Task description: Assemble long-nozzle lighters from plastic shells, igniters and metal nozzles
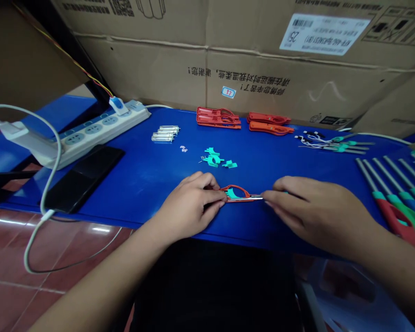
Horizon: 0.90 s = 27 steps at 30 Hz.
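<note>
At the front of the blue table (152, 184), my left hand (195, 203) pinches the left end of an orange-red handle shell (240, 186). A teal trigger-like piece (232, 193) sits in the shell's loop. From the right end juts a thin metal rod (257, 197), its tip between the closed fingers of my right hand (307, 207). The fingers partly hide both ends. Just beyond lie several loose teal plastic pieces (213, 160), with small metal pins beside them.
Red shells (217, 121) and orange shells (270, 127) lie along the cardboard box (152, 69). Clear cylinders (165, 133), a power strip (100, 129) and a black phone (85, 180) are leftward. Wired teal parts (346, 146) and coloured handles with metal tubes (397, 216) lie right.
</note>
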{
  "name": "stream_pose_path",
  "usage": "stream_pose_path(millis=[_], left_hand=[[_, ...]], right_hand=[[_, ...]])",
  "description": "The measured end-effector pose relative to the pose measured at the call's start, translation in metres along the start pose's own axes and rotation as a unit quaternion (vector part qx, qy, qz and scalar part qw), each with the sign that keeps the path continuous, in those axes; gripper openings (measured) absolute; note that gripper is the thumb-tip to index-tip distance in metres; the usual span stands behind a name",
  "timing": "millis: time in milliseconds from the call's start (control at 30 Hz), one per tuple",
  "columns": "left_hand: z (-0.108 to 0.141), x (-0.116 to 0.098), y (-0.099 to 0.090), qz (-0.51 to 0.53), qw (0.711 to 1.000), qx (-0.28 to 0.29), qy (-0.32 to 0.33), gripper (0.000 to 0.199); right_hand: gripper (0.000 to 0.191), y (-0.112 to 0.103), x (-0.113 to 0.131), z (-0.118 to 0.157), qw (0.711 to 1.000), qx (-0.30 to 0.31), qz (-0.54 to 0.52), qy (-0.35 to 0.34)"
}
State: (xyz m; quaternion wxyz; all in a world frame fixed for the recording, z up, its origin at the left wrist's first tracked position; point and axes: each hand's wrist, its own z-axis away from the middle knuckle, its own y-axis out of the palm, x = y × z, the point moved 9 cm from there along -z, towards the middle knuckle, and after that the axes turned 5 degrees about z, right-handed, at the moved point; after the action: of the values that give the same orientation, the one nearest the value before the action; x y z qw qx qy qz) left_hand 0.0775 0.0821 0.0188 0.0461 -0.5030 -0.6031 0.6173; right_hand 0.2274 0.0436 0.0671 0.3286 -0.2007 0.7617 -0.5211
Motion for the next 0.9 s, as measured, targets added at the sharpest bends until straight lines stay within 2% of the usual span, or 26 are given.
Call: stream_pose_path(millis=[133,367,700,900], left_hand=[[0.0,0.0,-0.001,-0.004,1.0,0.004,-0.005,0.024],[0.0,-0.001,0.0,-0.003,1.0,0.007,-0.004,0.024],[0.001,0.001,0.001,-0.005,1.0,0.014,-0.015,0.024],[0.002,-0.001,0.001,-0.003,1.0,0.008,-0.023,0.022]], right_hand=[[0.027,0.009,0.01,-0.008,0.999,0.03,-0.014,-0.033],[0.024,0.01,-0.003,-0.005,0.999,0.013,-0.034,-0.018],[0.025,0.012,-0.002,-0.008,0.998,0.027,-0.044,-0.042],[0.034,0.015,0.008,-0.005,0.99,0.053,-0.011,-0.131]])
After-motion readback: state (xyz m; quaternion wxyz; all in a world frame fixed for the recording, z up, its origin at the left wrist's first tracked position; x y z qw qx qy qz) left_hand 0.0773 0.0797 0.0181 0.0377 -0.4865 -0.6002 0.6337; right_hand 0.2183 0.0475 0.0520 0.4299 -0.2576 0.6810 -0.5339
